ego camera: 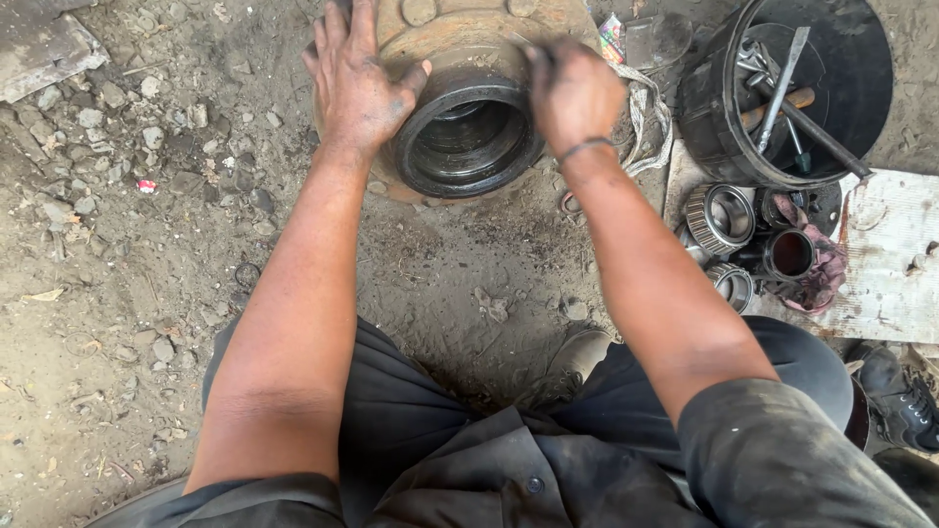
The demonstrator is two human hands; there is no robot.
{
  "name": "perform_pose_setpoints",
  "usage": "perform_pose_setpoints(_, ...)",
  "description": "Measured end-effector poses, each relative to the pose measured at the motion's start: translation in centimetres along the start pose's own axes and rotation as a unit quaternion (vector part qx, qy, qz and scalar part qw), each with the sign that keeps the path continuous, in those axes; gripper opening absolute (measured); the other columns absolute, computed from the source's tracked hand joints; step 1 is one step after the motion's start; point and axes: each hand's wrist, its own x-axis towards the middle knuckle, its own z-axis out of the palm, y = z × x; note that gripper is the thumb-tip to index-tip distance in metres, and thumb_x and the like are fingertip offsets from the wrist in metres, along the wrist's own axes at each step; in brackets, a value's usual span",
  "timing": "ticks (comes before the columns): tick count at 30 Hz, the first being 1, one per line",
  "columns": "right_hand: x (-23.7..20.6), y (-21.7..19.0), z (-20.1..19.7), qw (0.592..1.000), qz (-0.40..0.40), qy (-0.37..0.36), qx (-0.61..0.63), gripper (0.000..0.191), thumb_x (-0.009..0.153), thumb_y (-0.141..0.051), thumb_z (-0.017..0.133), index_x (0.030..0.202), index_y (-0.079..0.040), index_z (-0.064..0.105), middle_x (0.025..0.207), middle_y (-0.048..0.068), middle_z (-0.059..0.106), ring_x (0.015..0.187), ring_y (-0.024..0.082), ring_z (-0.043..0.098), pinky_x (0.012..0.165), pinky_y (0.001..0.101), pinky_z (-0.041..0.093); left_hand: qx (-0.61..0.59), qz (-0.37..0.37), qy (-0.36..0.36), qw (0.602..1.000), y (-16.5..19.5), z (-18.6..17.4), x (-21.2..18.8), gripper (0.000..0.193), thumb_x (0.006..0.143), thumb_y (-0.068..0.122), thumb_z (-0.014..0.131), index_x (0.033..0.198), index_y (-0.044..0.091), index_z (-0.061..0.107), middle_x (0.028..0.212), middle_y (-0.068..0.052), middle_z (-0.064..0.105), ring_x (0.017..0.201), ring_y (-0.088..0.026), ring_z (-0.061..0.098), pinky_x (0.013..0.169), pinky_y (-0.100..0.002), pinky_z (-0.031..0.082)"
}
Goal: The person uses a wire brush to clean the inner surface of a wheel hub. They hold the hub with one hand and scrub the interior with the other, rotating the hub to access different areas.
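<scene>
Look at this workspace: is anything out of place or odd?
Yes. Bare steel roller bearings lie beside a pink rag at the dirt's edge, and the rusty round wheel hub sits directly on gritty ground.

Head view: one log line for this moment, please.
left hand: flat on wheel hub | right hand: closed at hub rim | bearings: right, on board | ground: dirt

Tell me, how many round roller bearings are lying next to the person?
2. One bearing sits on the ground right of the right hand, below the black tub. The second bearing lies just below it, partly hidden. More may be hidden behind the greasy parts.
</scene>
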Motion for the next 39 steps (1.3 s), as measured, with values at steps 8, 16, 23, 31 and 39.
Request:
perform_pose_setpoints(8, 0.1, -0.5, -1.6, 0.997, 0.036, -0.068, -0.027, 0.023, 0.097, -0.036, 0.075, 0.09, -0.014, 0.078, 0.082, 0.014, 0.076, 0.073, 0.036, 0.071, 0.066, 0.0471, 0.055, -0.028, -0.027, -0.019, 0.999, 0.1, -0.1, 0.5, 0.104, 0.083, 0.04, 0.098, 0.161, 0.03, 0.029, 0.164, -0.028, 0.024, 0.149, -0.053, 0.022, 0.117, -0.074, 0.011)
perform_pose_setpoints(16, -0.3, 0.0, -0.7, 0.998, -0.016, -0.064, -0.025, 0.019, 0.098, -0.033, 0.075, 0.093, -0.014, 0.079, 0.081, 0.014, 0.076, 0.068, 0.032, 0.073, 0.065, 0.0457, 0.056, -0.066, -0.04, -0.034, 0.996, 0.2, -0.8, 0.1, 0.096, 0.088, 0.038, 0.095, 0.161, 0.033, 0.034, 0.168, -0.02, 0.031, 0.156, -0.042, 0.03, 0.123, -0.075, 0.011)
perform_pose_setpoints(23, -0.2, -0.5, 0.5, 0.999, -0.016, -0.028, -0.018, 0.015, 0.095, -0.032, 0.074, 0.098, -0.019, 0.083, 0.079, 0.013, 0.076, 0.066, 0.032, 0.073, 0.063, 0.045, 0.057, -0.061, -0.025, -0.014, 0.998, 0.2, -0.8, 0.6, 0.098, 0.084, 0.038, 0.098, 0.16, 0.03, 0.036, 0.163, -0.026, 0.03, 0.15, -0.049, 0.027, 0.117, -0.076, 0.011)
perform_pose_setpoints(31, -0.2, -0.8, -0.5, 0.997, 0.035, -0.065, -0.003, 0.021, 0.097, -0.036, 0.073, 0.095, -0.017, 0.08, 0.083, 0.012, 0.077, 0.072, 0.033, 0.073, 0.065, 0.0462, 0.057, -0.063, -0.025, -0.024, 0.997, 0.6, -0.9, 0.2, 0.098, 0.082, 0.036, 0.098, 0.158, 0.029, 0.036, 0.164, -0.022, 0.027, 0.148, -0.051, 0.024, 0.115, -0.075, 0.009)
perform_pose_setpoints(39, 1.0, -1.6, -0.7, 0.999, -0.032, -0.034, -0.013, 0.02, 0.092, -0.037, 0.079, 0.095, -0.017, 0.082, 0.082, 0.016, 0.076, 0.071, 0.038, 0.071, 0.061, 0.0486, 0.055, -0.104, -0.008, -0.012, 0.994, 0.5, -1.0, 0.0, 0.09, 0.089, 0.034, 0.095, 0.159, 0.033, 0.039, 0.168, -0.013, 0.036, 0.157, -0.041, 0.031, 0.123, -0.075, 0.01)
